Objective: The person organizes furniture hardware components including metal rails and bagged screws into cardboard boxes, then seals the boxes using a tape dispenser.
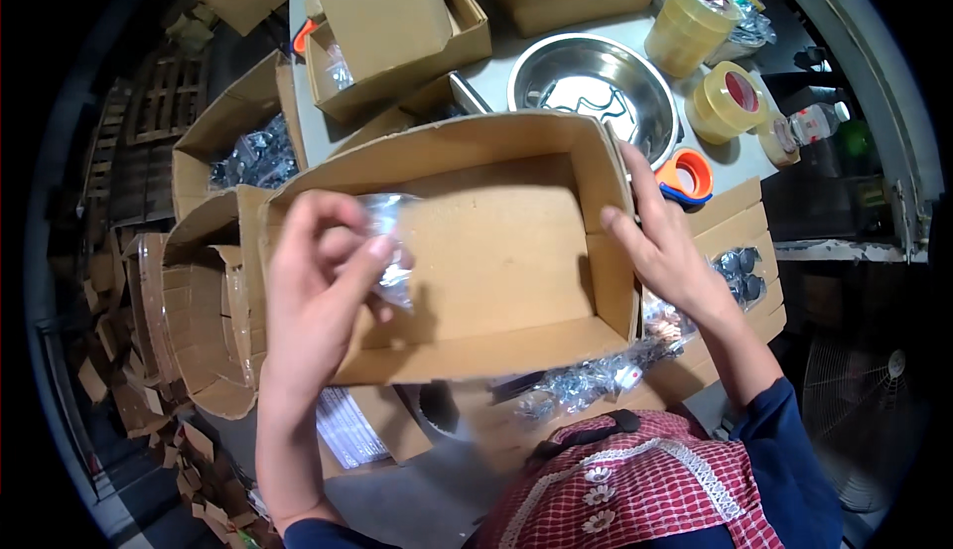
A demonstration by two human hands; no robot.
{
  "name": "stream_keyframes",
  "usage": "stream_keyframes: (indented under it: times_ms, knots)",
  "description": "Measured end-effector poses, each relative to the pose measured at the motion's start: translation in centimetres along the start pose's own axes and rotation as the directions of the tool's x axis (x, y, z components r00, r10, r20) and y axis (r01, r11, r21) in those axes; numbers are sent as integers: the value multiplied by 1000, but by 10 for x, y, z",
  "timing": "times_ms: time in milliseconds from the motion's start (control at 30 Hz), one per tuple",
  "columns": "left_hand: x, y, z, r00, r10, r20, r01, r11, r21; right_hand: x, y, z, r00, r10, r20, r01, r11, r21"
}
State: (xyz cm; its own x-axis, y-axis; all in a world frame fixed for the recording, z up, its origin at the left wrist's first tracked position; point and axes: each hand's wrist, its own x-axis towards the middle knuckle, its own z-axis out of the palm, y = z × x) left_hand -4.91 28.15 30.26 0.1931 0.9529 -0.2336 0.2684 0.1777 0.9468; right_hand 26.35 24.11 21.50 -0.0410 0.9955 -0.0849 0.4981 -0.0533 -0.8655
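Just inside the left end of an open cardboard box, my left hand pinches a small clear plastic bag. What the bag contains is too blurred to make out. The bare bottom of the box shows beside it. My right hand grips the box's right wall, with the thumb inside and the fingers over the outer side. Part of those fingers is hidden behind the cardboard.
Behind the box stand a steel bowl with dark cords, rolls of clear tape and an orange tape dispenser. Open cartons crowd the left. Bagged parts lie near my apron. A fan stands at the right.
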Motion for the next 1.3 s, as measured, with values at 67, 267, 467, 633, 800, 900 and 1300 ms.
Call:
stream_keyframes:
  times_ms: [67,267,467,633,800,900,1300]
  knots:
    - [-26,18,-2,986,74,-148,-77,997,-17,18,-15,-2,1000,-31,7,31,997,-66]
    - [-82,4,36,942,173,-287,-220,966,-139,51,-9,2,973,-179,-143,167,981,-95]
    - [-145,-138,105,998,-19,-53,22,998,62,-36,10,-9,948,-312,-67,319,939,132]
    - [-159,-180,174,999,-14,40,12,999,51,-103,72,3,976,-211,47,191,945,264]
    - [-137,-183,216,997,70,-42,-74,991,-109,-137,85,16,938,-321,131,298,939,170]
    - [-126,-185,228,928,333,-167,-296,931,213,-156,83,28,839,-499,217,514,857,-15]
    - [-241,-264,190,821,381,-425,-18,761,648,-169,129,45,697,-680,229,709,606,-359]
